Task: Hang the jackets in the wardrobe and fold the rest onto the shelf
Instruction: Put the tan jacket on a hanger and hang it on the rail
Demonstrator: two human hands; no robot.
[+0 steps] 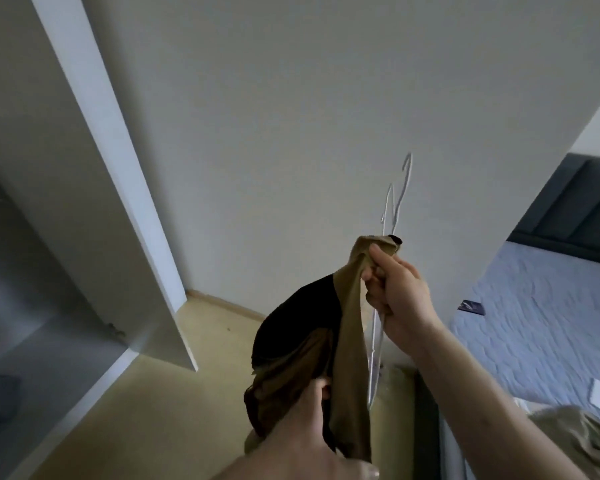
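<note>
I see my right hand (394,289) pinching jacket (329,344) and hanger (394,202) together, left hand (312,420) buried in fabric, grip unclear; the jacket may slide off.

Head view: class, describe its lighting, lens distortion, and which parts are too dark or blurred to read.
Head view: dim, flat light, no glare; the wide lens tilts the wardrobe door and wall edges; the jacket lining reads solid black; the thin hanger is faint against the wall; the left hand, close to the lens, is soft, the right hand sharper.
</note>
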